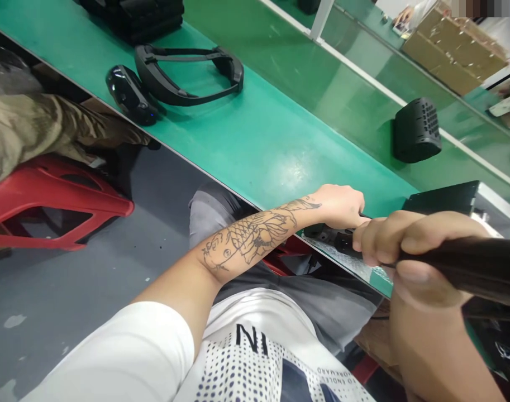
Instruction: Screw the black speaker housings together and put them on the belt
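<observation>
My right hand (418, 240) is wrapped round a thick dark rod-shaped tool (481, 265), which runs out past the right edge; its exact kind cannot be told. Close beside it, over the front edge of the green table, my left hand (341, 206) is closed with the knuckles up. Its fingertips are hidden, and so is most of what they hold. Black parts (342, 241) show under the left hand, near the right fingers. Clear bubble-like plastic (376, 273) lies below them at the table edge.
On the green table (255, 128) are a black strap headset (187, 100), a glossy black rounded device (131, 95) and a black stack (133, 17). A black-and-silver box (447, 201) stands at right. A black speaker-like block (418, 131) sits by the glass partition. Left is a red stool (57, 201).
</observation>
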Demonstrator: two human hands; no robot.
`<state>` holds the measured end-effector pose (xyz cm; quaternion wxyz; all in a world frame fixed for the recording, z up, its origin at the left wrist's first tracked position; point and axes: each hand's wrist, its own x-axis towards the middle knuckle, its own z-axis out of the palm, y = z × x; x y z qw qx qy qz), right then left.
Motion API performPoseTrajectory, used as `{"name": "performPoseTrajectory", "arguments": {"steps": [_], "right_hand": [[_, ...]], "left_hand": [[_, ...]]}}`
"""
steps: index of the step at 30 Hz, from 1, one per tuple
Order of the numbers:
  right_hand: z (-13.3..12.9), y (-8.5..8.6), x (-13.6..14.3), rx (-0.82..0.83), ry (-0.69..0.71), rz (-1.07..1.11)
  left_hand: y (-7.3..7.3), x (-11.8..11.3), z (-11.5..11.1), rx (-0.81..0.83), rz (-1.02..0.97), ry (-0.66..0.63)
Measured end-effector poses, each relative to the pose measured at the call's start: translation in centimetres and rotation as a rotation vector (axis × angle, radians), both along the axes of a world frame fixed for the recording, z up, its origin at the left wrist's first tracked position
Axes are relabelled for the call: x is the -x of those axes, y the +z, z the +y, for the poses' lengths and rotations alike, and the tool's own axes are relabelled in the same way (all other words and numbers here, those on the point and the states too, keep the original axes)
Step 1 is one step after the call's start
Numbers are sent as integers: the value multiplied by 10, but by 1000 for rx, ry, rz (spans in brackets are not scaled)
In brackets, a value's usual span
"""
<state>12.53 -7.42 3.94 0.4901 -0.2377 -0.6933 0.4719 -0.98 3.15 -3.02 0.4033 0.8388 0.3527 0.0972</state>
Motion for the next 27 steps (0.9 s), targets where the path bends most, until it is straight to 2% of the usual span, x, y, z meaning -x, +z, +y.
{"name": "performPoseTrajectory", "arguments": {"steps": [3, 5, 6, 8, 9, 10, 11, 13, 16, 19, 21, 25, 27], "right_hand": [[-12, 16, -2, -38, -35, -7], [-20, 29, -15, -107, -157, 68], [-21, 34, -27, -136, -267, 110], [-19, 38, -63, -203, -601, 167], [-15, 37, -84, -191, -805, 162], [-8, 33, -107, -265, -1042, 174], [0, 28, -129, -310, -1145, 184], [16, 14, -169, -349, -1265, 196], [31, -7, -205, -313, -1298, 193], [29, -20, -214, -258, -1276, 182], [21, -24, -210, -236, -1262, 175], [8, -19, -198, -201, -1240, 168], [3, -12, -193, -204, -1232, 180]], "left_hand": [[-6, 3, -10, -72, -13, 131], [-13, 14, -21, -115, -24, 230], [-19, 22, -27, -120, -42, 248], [-31, 43, -38, -123, -106, 189], [-37, 54, -42, -126, -140, 131], [-43, 64, -45, -129, -165, 72], [-47, 73, -48, -129, -181, 42], [-52, 85, -50, -133, -196, 11], [-55, 89, -46, -140, -197, 41], [-57, 84, -24, -153, -182, 164], [-58, 76, 3, -190, -190, 306], [-58, 44, 82, -296, -243, 621], [-56, 19, 128, -326, -236, 671]]}}
